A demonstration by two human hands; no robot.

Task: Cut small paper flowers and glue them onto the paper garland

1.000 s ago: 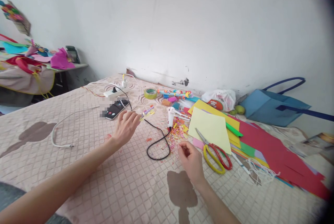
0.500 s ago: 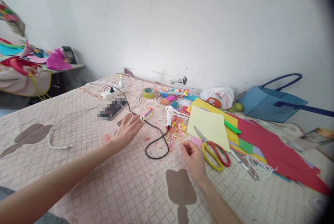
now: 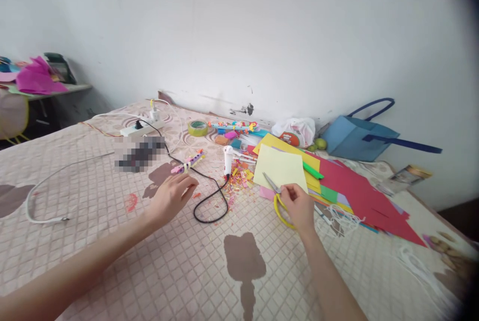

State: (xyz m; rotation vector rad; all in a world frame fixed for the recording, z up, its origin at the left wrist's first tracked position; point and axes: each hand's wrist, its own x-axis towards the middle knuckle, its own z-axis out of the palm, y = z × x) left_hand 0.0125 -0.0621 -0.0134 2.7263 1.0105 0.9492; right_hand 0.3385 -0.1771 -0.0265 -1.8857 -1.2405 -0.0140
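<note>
My right hand [image 3: 299, 206] is closed over the scissors [image 3: 278, 205], fingers pinched near the pivot. The scissors' blades point away over a pale yellow paper sheet [image 3: 280, 164]; their yellow handle loop shows beside the hand, and the red one is mostly hidden. My left hand [image 3: 172, 196] hovers just on the near side of a decorated pink and purple strip [image 3: 189, 162]. Its fingers are loosely bent with a gap to the thumb, and nothing shows between them. A white glue gun [image 3: 228, 160] with a black cord stands between the hands, beside colourful paper scraps [image 3: 239, 177].
A power strip [image 3: 136, 129] and a blurred-out dark object [image 3: 140, 154] lie at left. Yellow tape [image 3: 197, 128] sits toward the wall. Red card [image 3: 359, 191], white string [image 3: 342, 219] and a blue bag [image 3: 359, 136] are at right.
My right hand has moved right and taken hold of the scissors. My left hand has drawn back from the decorated strip, which now shows more fully. The view has turned right.
</note>
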